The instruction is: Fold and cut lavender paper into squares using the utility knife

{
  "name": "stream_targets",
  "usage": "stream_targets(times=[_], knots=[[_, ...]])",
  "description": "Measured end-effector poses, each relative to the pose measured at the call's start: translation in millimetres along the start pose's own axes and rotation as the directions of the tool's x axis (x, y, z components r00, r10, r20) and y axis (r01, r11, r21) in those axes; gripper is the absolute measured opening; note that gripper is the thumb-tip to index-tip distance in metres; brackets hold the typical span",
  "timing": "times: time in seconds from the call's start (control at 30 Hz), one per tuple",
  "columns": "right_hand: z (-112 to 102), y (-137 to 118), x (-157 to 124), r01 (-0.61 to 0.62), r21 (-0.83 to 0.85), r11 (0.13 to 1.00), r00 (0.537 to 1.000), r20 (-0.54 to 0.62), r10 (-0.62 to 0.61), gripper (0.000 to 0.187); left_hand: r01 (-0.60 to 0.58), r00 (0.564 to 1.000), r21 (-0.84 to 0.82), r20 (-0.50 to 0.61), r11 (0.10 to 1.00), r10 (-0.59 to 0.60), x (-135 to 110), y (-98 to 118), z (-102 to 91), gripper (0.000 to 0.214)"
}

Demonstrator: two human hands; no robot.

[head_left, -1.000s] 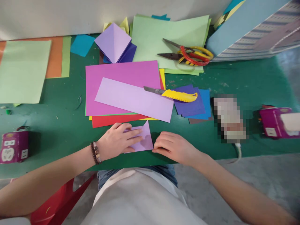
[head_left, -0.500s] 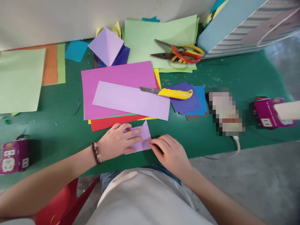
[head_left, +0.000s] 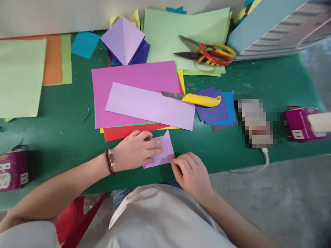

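A small folded sheet of light purple paper (head_left: pixel 167 148) lies on the green table near its front edge, one pointed corner standing out at the top. My left hand (head_left: pixel 138 150) rests flat across its left part, fingers spread, hiding that side. At the lower right corner, my right hand (head_left: pixel 191 172) pinches the paper's edge between thumb and forefinger. Just beyond the hands, a long light purple strip (head_left: pixel 144 105) lies on a magenta sheet (head_left: pixel 134 72). A yellow utility knife (head_left: pixel 201 100) lies across the strip's right end, its blade pointing left.
Scissors with red and yellow handles (head_left: pixel 217 55) lie on pale green sheets (head_left: pixel 165 38) at the back. Blue paper squares (head_left: pixel 213 106) and a blurred phone (head_left: pixel 256 120) on a cable are to the right. Purple boxes (head_left: pixel 301 124) stand at either end of the table (head_left: pixel 64 137).
The view has shifted slightly, so the table's things appear farther right and higher. Both hands keep nearly the same hold on the folded paper.
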State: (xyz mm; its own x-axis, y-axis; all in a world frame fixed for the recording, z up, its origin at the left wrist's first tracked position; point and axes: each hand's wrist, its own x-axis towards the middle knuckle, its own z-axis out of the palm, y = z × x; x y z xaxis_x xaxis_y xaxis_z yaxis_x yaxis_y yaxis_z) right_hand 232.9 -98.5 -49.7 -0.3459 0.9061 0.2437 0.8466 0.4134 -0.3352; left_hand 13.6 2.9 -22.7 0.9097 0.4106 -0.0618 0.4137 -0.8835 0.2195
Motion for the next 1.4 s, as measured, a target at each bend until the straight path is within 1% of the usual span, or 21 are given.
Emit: stream_targets(times=[0.13,0.3,0.5,0.7,0.97,1.03,1.1,1.2,1.27,1.33,1.4], knots=[[2,-6,1,-0.001,-0.013,1.0,1.0,0.019,0.002,0.013,-0.005,1.0,-0.005,-0.004,1.0,0.005,0,-1,1.7,0.036],[5,-14,3,0.016,-0.014,1.0,0.999,0.03,-0.016,0.015,-0.003,1.0,-0.009,-0.016,1.0,0.003,-1,0,4.7,0.033],[8,-27,8,0.045,0.007,0.999,0.998,0.054,-0.045,0.015,-0.002,0.999,0.004,-0.05,1.0,0.003,-2,1,6.8,0.029],[10,-37,10,0.04,0.024,0.999,0.995,0.094,-0.042,0.016,-0.019,0.999,-0.03,-0.033,0.999,0.018,-2,1,4.0,0.03],[18,-52,15,0.041,0.073,0.997,0.993,0.109,-0.049,0.016,-0.015,0.998,-0.051,-0.063,0.999,0.012,-2,2,5.8,0.029],[17,-51,15,0.045,0.093,0.995,0.993,0.104,-0.055,0.015,-0.022,0.997,-0.05,-0.074,0.998,0.018,-3,2,7.0,0.03],[13,-43,13,0.03,0.099,0.995,0.996,0.083,-0.038,0.014,-0.026,0.996,-0.053,-0.082,0.998,0.022,-3,1,7.7,0.029],[4,-23,8,-0.041,0.046,0.998,0.999,0.011,0.04,0.011,-0.026,0.996,-0.06,-0.085,0.998,0.021,-3,0,8.0,0.03],[1,-12,5,-0.062,0.003,0.998,0.998,-0.021,0.062,0.011,-0.028,0.996,-0.068,-0.084,0.997,0.022,-3,0,8.2,0.03],[1,-10,2,-0.049,-0.014,0.999,0.999,-0.014,0.049,0.011,-0.027,0.996,-0.072,-0.084,0.997,0.021,-3,0,8.5,0.029],[4,-15,2,-0.026,-0.01,1.0,1.0,0.01,0.026,0.011,-0.026,0.996,-0.069,-0.088,0.997,0.02,-3,0,8.8,0.029]])
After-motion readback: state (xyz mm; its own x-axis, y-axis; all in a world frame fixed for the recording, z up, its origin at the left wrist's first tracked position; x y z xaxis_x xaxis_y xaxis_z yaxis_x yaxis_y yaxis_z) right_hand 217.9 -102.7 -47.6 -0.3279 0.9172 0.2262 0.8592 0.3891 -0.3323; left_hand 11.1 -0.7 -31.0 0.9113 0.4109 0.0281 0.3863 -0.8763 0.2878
